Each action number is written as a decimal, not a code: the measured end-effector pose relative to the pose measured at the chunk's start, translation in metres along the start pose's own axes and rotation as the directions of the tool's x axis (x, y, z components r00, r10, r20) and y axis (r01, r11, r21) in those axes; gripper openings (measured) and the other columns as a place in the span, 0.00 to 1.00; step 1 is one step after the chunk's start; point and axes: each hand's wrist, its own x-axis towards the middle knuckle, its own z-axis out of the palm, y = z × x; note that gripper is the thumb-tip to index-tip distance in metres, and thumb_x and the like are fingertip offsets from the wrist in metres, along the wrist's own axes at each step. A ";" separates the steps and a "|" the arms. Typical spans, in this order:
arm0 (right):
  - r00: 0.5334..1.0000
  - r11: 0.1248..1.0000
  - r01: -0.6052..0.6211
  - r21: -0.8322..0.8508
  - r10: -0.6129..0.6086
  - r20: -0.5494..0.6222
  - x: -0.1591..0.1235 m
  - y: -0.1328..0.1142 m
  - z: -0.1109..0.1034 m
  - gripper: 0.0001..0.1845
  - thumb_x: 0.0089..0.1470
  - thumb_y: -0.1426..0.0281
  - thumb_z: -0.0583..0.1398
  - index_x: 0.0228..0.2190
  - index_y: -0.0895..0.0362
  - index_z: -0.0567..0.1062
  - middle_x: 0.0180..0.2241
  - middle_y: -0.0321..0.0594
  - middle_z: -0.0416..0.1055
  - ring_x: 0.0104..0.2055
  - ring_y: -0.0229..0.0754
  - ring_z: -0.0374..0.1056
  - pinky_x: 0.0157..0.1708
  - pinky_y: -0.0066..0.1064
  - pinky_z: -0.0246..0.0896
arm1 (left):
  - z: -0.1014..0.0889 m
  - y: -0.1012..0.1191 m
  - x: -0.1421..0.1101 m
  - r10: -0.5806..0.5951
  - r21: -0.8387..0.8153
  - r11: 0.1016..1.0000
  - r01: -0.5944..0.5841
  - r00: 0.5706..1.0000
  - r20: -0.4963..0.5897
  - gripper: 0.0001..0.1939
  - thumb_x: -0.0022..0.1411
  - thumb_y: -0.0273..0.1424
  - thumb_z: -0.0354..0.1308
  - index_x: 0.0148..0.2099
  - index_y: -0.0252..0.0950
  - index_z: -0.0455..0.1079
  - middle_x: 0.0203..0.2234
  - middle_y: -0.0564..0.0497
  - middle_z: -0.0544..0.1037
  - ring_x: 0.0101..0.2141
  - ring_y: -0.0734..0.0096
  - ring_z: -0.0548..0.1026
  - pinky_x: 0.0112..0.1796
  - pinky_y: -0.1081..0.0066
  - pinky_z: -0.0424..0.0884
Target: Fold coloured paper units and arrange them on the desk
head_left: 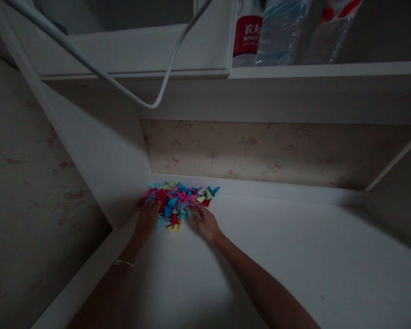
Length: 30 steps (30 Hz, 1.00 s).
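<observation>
A heap of small folded paper pieces (pixel 178 200) in red, blue, pink, yellow and teal lies in the back left corner of a white desk (pixel 277 256). My left hand (pixel 147 218) rests flat on the heap's left edge, fingers stretched out over the pieces. My right hand (pixel 204 222) lies at the heap's right front edge, its fingers spread and touching the papers. A thin bracelet (pixel 123 264) circles my left wrist. Neither hand visibly grips a piece.
A white side panel (pixel 99 160) walls the desk on the left; floral wallpaper (pixel 260 153) backs it. A shelf (pixel 329 71) overhead holds plastic water bottles (pixel 281 32). A white cable (pixel 123 87) hangs in a loop above. The scene is dim.
</observation>
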 end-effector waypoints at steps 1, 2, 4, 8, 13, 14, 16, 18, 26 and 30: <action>1.000 1.000 -0.017 0.018 0.017 -0.025 -0.011 0.003 -0.013 0.24 0.53 0.69 0.55 0.52 0.57 0.66 0.53 0.45 0.67 0.53 0.46 0.64 0.53 0.37 0.58 | -0.007 -0.002 -0.004 0.007 -0.012 1.000 -0.007 1.000 -0.003 0.13 0.60 0.24 0.47 0.44 0.35 0.70 0.40 0.40 0.76 0.46 0.55 0.72 0.48 0.56 0.66; 0.999 0.999 -0.033 0.034 0.034 -0.042 -0.026 0.007 -0.028 0.21 0.53 0.69 0.54 0.50 0.57 0.67 0.50 0.46 0.69 0.50 0.45 0.66 0.51 0.37 0.60 | -0.014 -0.003 -0.010 0.010 -0.024 1.000 -0.010 1.000 -0.007 0.13 0.58 0.23 0.47 0.43 0.35 0.70 0.40 0.40 0.76 0.46 0.55 0.72 0.49 0.55 0.66; 0.997 0.996 -0.063 0.064 0.067 -0.049 -0.063 0.013 -0.058 0.18 0.54 0.67 0.54 0.46 0.58 0.70 0.42 0.44 0.73 0.41 0.44 0.70 0.44 0.35 0.64 | -0.026 0.000 -0.024 -0.001 -0.054 0.999 0.000 1.000 -0.020 0.12 0.57 0.25 0.48 0.40 0.37 0.70 0.38 0.41 0.77 0.46 0.54 0.71 0.49 0.54 0.66; 0.984 0.980 -0.167 0.111 0.173 -0.044 -0.148 0.015 -0.099 0.15 0.56 0.62 0.54 0.39 0.58 0.73 0.26 0.36 0.72 0.26 0.38 0.67 0.28 0.28 0.62 | -0.040 0.046 -0.052 -0.086 -0.119 0.990 0.079 0.995 -0.056 0.11 0.59 0.33 0.49 0.40 0.36 0.69 0.37 0.42 0.75 0.43 0.55 0.72 0.44 0.56 0.69; 0.941 0.932 -0.327 0.156 0.337 -0.037 -0.218 0.003 -0.098 0.17 0.56 0.59 0.54 0.26 0.57 0.74 0.20 0.33 0.66 0.22 0.36 0.60 0.22 0.26 0.51 | -0.062 0.175 -0.086 -0.156 -0.467 0.864 0.187 0.982 0.106 0.15 0.60 0.36 0.50 0.47 0.36 0.68 0.41 0.45 0.72 0.35 0.65 0.72 0.40 0.65 0.70; 0.945 0.939 -0.319 0.131 0.325 -0.028 -0.224 0.000 -0.095 0.16 0.55 0.60 0.54 0.25 0.57 0.74 0.19 0.33 0.65 0.22 0.36 0.59 0.21 0.26 0.50 | -0.064 0.202 -0.094 -0.109 -0.546 0.809 0.216 0.969 0.221 0.15 0.60 0.35 0.50 0.47 0.38 0.69 0.38 0.47 0.73 0.31 0.68 0.71 0.36 0.68 0.70; 0.962 0.960 -0.273 0.057 0.274 -0.015 -0.231 -0.005 -0.091 0.15 0.55 0.63 0.54 0.23 0.56 0.73 0.18 0.32 0.64 0.22 0.35 0.58 0.21 0.25 0.48 | -0.061 0.247 -0.110 -0.015 -0.674 0.673 0.304 0.917 0.399 0.13 0.60 0.35 0.50 0.44 0.38 0.70 0.33 0.50 0.74 0.27 0.70 0.71 0.33 0.71 0.69; 0.976 0.976 -0.218 -0.004 0.218 -0.016 -0.231 -0.008 -0.090 0.11 0.54 0.68 0.54 0.23 0.56 0.72 0.19 0.32 0.65 0.22 0.35 0.58 0.22 0.25 0.49 | -0.052 0.276 -0.124 0.011 -0.718 0.565 0.408 0.866 0.500 0.11 0.58 0.35 0.52 0.40 0.37 0.72 0.32 0.50 0.75 0.30 0.69 0.72 0.34 0.71 0.68; 0.986 0.986 -0.165 -0.023 0.165 -0.006 -0.227 -0.003 -0.096 0.11 0.53 0.71 0.54 0.21 0.56 0.72 0.20 0.32 0.66 0.23 0.35 0.59 0.24 0.25 0.51 | -0.033 0.279 -0.136 0.037 -0.731 0.490 0.474 0.827 0.561 0.15 0.61 0.39 0.50 0.28 0.37 0.70 0.25 0.51 0.75 0.30 0.67 0.71 0.33 0.71 0.65; 0.983 0.980 -0.184 0.072 0.183 0.030 -0.227 -0.006 -0.099 0.13 0.56 0.64 0.54 0.27 0.55 0.76 0.20 0.32 0.65 0.22 0.35 0.58 0.23 0.26 0.51 | -0.036 0.278 -0.133 0.037 -0.731 0.427 0.532 0.797 0.602 0.15 0.60 0.39 0.51 0.29 0.36 0.71 0.25 0.51 0.75 0.31 0.67 0.72 0.33 0.72 0.65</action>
